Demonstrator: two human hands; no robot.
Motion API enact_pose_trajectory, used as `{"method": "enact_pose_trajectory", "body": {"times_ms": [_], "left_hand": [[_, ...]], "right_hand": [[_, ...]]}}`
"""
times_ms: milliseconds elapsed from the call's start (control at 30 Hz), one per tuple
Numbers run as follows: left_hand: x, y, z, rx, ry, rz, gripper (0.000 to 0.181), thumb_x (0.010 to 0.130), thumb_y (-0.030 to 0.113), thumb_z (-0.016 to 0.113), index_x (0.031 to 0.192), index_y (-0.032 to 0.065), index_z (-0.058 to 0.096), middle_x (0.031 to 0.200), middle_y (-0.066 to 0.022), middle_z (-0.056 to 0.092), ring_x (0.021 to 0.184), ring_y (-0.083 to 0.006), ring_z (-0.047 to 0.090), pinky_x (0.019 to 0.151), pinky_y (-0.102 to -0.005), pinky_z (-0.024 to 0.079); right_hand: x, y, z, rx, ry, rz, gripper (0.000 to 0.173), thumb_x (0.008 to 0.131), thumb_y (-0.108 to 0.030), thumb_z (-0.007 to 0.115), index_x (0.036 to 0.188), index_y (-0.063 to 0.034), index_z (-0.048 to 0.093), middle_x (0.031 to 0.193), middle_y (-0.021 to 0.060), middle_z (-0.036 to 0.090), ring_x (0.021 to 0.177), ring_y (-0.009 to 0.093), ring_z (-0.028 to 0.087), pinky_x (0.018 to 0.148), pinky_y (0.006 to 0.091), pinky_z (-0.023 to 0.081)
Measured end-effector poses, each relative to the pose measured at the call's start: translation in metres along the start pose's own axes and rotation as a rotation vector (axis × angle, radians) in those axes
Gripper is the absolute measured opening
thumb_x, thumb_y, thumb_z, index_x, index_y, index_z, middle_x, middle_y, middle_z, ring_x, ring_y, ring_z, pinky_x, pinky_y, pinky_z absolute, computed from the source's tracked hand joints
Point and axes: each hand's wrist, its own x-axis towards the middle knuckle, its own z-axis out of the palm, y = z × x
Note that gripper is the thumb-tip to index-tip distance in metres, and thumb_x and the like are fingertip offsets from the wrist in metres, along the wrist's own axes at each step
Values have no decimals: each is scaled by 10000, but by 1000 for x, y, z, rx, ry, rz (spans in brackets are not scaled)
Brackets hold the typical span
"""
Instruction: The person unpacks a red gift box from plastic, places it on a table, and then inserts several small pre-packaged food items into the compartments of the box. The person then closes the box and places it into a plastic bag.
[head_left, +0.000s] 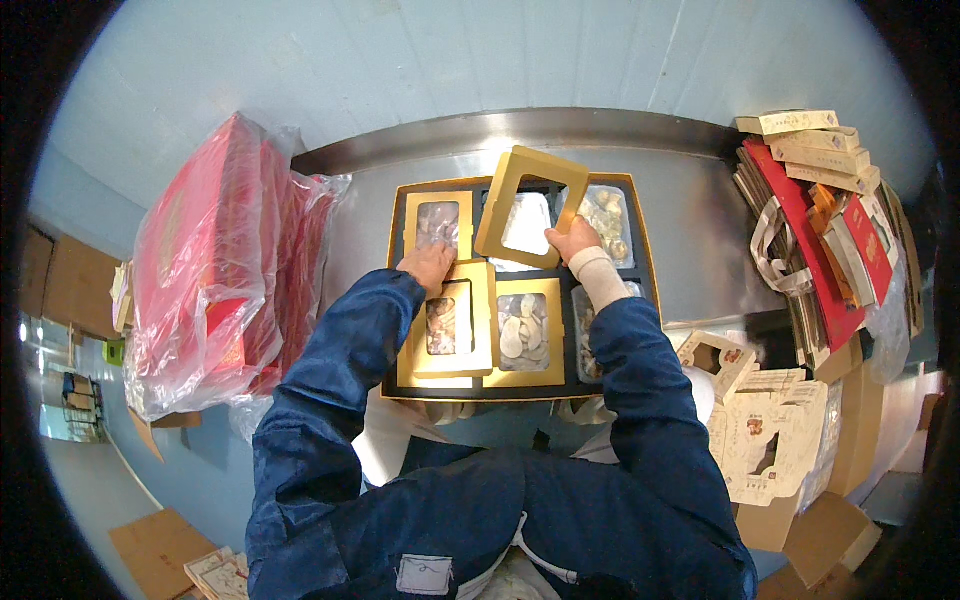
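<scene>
My right hand (576, 241) grips the lower right corner of a gold window-cut cardboard frame (491, 232), which is tilted over the upper middle compartment of a black-lined gift box (645, 225). Under that frame a white-looking pack (527, 221) shows. My left hand (431, 268) rests at the lower edge of a gold frame (411, 217) seated in the upper left compartment; its fingertips are partly hidden. A loose gold frame (452, 367) lies askew over the lower left compartment, near my left wrist. Another gold frame (555, 330) surrounds dried, pale slices (523, 334) at lower middle.
Clear packs of dried food (606, 225) sit uncovered on the right, one partly behind my sleeve. Plastic-wrapped red boxes (202, 255) stand left on the steel table (697, 270). Bags and small cartons (825, 161) are stacked right, above flattened window cartons (765, 420).
</scene>
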Motion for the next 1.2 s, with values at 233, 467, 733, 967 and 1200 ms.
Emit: {"method": "enact_pose_trajectory", "body": {"times_ms": [233,467,733,967,1200], "left_hand": [[2,-9,-7,-71,17,-12,391,686,93,652,1043,25,509,1041,-182,531,1027,-356,508,868,-422,434],[-33,-24,-20,-109,54,154,417,705,150,678,1071,69,495,988,-164,551,963,-359,508,841,-430,421],[6,-89,4,-341,462,-114,209,812,69,512,987,24,617,1041,-197,600,956,-386,562,836,-461,449],[75,-126,29,-464,656,-232,216,811,37,522,1001,39,625,1031,-176,609,988,-364,558,847,-413,453],[91,-117,38,-234,583,-211,207,851,135,461,884,-1,614,972,-180,581,973,-346,548,840,-421,457]], "right_hand": [[4,1,0,7,-31,17,472,719,-360,680,986,24,617,994,221,639,930,354,621,844,402,486],[11,12,6,-15,-31,37,500,713,-387,680,998,18,617,1008,223,635,938,357,619,851,403,485],[8,10,7,18,0,-44,446,701,-378,675,903,18,646,966,231,640,893,361,626,824,414,490],[8,14,12,-76,94,-174,472,744,-390,682,935,26,565,786,165,647,554,259,630,569,350,526],[-3,6,5,-116,109,-156,510,737,-423,679,960,22,566,882,220,641,834,362,623,757,409,495]]}}
